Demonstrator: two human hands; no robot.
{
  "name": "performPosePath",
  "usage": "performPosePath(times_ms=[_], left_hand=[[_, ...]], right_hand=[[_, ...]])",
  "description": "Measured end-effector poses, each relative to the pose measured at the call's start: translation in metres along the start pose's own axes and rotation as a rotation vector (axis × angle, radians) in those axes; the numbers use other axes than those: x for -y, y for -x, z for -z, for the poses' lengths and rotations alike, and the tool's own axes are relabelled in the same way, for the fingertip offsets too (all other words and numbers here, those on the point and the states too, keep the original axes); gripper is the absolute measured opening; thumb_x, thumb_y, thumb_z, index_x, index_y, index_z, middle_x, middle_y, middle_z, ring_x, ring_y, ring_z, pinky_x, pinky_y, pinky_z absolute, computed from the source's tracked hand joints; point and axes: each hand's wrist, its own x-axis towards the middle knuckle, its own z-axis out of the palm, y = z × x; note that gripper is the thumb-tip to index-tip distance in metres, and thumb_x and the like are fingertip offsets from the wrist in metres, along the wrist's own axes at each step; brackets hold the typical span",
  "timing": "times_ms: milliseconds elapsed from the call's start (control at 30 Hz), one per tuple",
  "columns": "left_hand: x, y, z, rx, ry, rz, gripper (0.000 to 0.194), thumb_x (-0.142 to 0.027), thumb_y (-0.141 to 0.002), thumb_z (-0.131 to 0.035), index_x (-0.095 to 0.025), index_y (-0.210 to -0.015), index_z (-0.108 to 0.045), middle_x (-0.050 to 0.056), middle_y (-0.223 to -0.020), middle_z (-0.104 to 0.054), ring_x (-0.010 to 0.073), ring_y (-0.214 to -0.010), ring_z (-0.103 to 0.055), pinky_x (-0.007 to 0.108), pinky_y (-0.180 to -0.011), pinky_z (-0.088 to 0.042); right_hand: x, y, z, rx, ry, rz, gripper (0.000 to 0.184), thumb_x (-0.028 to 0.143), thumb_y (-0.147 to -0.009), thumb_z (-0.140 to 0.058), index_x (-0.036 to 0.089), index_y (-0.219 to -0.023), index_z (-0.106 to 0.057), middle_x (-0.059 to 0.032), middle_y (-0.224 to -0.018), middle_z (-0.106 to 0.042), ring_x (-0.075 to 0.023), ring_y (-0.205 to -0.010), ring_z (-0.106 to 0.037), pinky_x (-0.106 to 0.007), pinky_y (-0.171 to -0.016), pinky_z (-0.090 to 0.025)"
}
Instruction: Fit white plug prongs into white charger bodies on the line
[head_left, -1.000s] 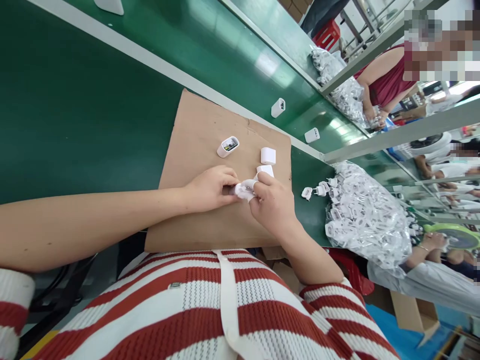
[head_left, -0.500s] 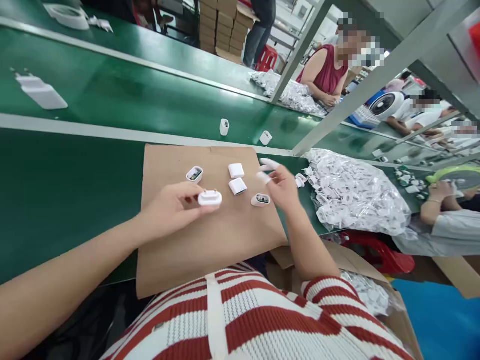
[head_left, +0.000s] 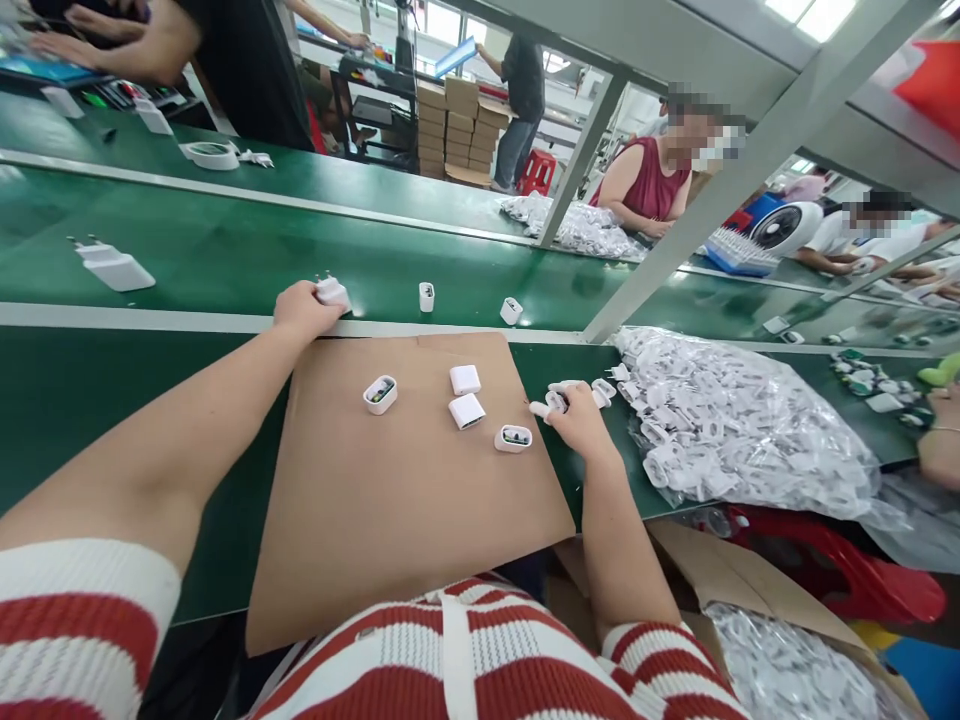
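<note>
My left hand (head_left: 301, 310) reaches over the far edge of the cardboard and grips a white two-pin charger (head_left: 332, 293) at the green belt's surface. Beside the cardboard's right edge, my right hand (head_left: 579, 418) has its covered fingertips closed around a small white plastic plug part (head_left: 556, 401). Another loose white part (head_left: 602, 391) lies just beyond those fingers. On the cardboard sheet (head_left: 397, 520) stand two open white charger housings (head_left: 380, 395) with circuit boards showing inside. Two white charger housings (head_left: 466, 411) lie on their sides between them.
Two white housings (head_left: 427, 297) stand on the green belt (head_left: 247, 265), with a finished-looking charger (head_left: 114, 267) at left. A clear bag of white plug parts (head_left: 735, 420) lies at right, beside a slanted metal post (head_left: 675, 220). Several people are at work around the line.
My left hand has carried the charger from above the cardboard forward and left to the belt. My right hand has moved right and down onto the plug part. The camera view has tilted up.
</note>
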Motion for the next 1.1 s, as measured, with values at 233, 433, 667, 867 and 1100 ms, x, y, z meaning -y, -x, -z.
performPosePath(times_ms=[233,433,667,867,1100], left_hand=[[-0.054,-0.017,-0.040,-0.101,0.072,-0.411,0.079,-0.083,-0.072,-0.053,-0.007,-0.092,-0.057,0.006,-0.123,-0.059,0.0202,-0.137,-0.023,0.034,-0.094,-0.022],[-0.090,-0.028,-0.074,0.248,-0.016,-0.229,0.056,-0.070,-0.072,-0.053,-0.014,-0.065,-0.048,-0.008,-0.072,-0.060,0.0043,-0.094,-0.052,0.023,-0.076,-0.026],[-0.109,0.029,-0.005,0.138,-0.022,-0.395,0.050,-0.053,-0.085,-0.058,-0.014,-0.115,-0.066,-0.006,-0.087,-0.062,0.0091,-0.078,-0.049,0.024,-0.072,-0.036],[-0.084,0.163,0.036,0.424,0.168,-0.567,0.041,-0.049,-0.086,-0.068,-0.026,-0.120,-0.068,-0.002,-0.097,-0.071,0.0174,-0.079,-0.059,0.027,-0.072,-0.047],[-0.034,0.240,-0.006,0.695,0.201,-0.711,0.032,-0.041,-0.095,-0.059,-0.023,-0.121,-0.066,0.007,-0.112,-0.069,0.0246,-0.100,-0.064,0.034,-0.086,-0.051]], right_hand=[[-0.008,-0.006,0.009,0.040,-0.196,0.086,0.015,0.026,-0.077,-0.064,0.017,-0.087,-0.071,-0.0073,-0.099,-0.064,-0.0221,-0.088,-0.059,-0.041,-0.086,-0.050],[0.006,-0.011,0.007,0.071,-0.898,-0.168,0.052,0.043,-0.072,-0.079,0.020,-0.118,-0.071,-0.0060,-0.102,-0.076,-0.0154,-0.082,-0.062,-0.031,-0.077,-0.050],[0.021,-0.009,0.020,0.264,-1.343,-0.256,0.053,0.067,-0.084,-0.065,0.020,-0.109,-0.071,-0.0041,-0.090,-0.074,-0.0100,-0.066,-0.061,-0.024,-0.062,-0.051],[0.029,-0.004,0.011,0.172,-1.209,-0.200,0.064,0.079,-0.078,-0.065,0.016,-0.087,-0.069,-0.0023,-0.066,-0.067,-0.0039,-0.042,-0.035,-0.021,-0.040,-0.023],[0.049,0.014,0.015,0.199,-1.089,-0.180,0.054,0.059,-0.076,-0.078,0.022,-0.112,-0.064,0.0016,-0.072,-0.071,-0.0093,-0.046,-0.057,-0.022,-0.042,-0.043]])
